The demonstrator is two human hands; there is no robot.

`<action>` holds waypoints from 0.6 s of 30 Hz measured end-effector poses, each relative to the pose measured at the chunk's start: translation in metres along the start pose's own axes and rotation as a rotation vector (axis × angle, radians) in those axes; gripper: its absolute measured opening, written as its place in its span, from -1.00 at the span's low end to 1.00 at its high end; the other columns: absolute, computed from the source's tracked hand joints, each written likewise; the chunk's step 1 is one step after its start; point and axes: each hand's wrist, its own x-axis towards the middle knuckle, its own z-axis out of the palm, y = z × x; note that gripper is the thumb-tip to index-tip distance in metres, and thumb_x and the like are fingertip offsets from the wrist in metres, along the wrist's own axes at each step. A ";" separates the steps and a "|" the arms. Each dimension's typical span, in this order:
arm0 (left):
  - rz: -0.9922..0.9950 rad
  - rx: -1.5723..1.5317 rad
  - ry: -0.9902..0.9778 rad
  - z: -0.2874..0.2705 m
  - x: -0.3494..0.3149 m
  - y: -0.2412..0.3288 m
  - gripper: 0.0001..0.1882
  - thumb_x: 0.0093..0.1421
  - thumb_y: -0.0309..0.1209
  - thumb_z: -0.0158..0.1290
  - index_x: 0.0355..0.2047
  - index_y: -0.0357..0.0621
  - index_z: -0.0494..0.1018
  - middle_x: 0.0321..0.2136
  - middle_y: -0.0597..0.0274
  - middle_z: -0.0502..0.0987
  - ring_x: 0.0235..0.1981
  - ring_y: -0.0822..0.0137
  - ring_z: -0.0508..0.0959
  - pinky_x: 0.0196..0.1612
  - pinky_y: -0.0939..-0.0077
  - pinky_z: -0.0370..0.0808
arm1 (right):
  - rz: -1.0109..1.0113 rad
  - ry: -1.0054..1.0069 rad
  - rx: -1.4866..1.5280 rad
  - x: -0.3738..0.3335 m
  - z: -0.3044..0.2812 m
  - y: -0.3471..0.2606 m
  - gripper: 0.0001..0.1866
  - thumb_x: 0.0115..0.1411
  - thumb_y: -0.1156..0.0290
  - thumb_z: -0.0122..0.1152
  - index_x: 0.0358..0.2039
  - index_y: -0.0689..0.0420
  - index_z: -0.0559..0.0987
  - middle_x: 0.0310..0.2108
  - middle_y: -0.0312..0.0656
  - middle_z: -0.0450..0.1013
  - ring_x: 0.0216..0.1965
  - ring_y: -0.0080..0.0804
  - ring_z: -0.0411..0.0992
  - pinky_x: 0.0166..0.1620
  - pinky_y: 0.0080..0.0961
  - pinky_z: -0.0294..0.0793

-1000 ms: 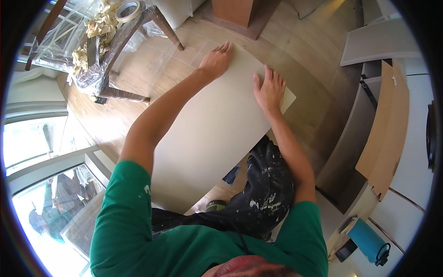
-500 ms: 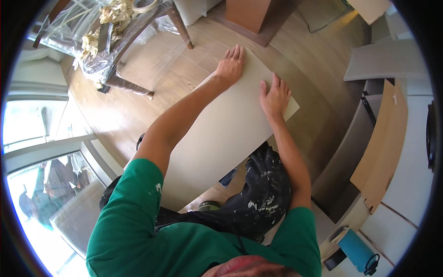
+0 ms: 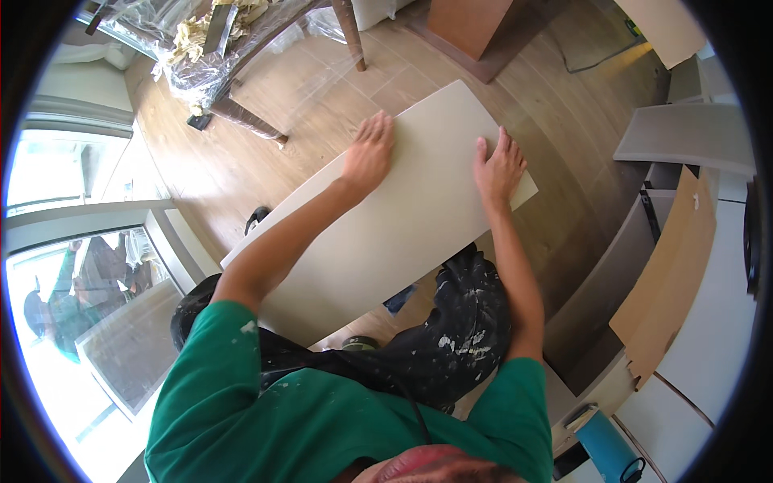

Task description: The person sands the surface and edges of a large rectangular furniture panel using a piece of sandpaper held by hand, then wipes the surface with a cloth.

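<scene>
A long, flat panel (image 3: 374,241), pale beige and smooth, lies across my thighs and slants from near left to far right. My left hand (image 3: 370,151) rests flat on it along the far-left long edge, fingers stretched forward. Near the panel's far-right end, my right hand (image 3: 501,171) lies with its fingers extended and thumb apart, close to the corner. Neither hand grips anything. Below the panel are my black trousers (image 3: 467,314), spotted with white paint.
A plastic-wrapped wooden table (image 3: 241,60) with crumpled paper on it stands at the far left. A brown block-like base (image 3: 467,28) is on the wooden floor ahead. To the right are a grey cabinet carcass (image 3: 612,266), a cardboard strip (image 3: 664,282) and a teal cylinder (image 3: 604,443).
My left hand has slid back along the panel's edge, away from the far corner and toward me. My right hand keeps its place on the panel. The view has shifted slightly.
</scene>
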 end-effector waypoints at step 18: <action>0.078 -0.076 0.064 0.024 0.072 0.017 -0.45 0.41 -0.39 -0.09 0.34 -0.42 0.19 0.33 -0.27 0.30 0.38 -0.05 0.32 0.46 0.13 0.23 | -0.001 -0.038 0.019 0.003 0.001 0.002 -0.40 0.39 -0.02 0.11 0.27 0.13 0.43 0.10 0.00 0.50 0.13 -0.04 0.44 0.19 -0.07 0.33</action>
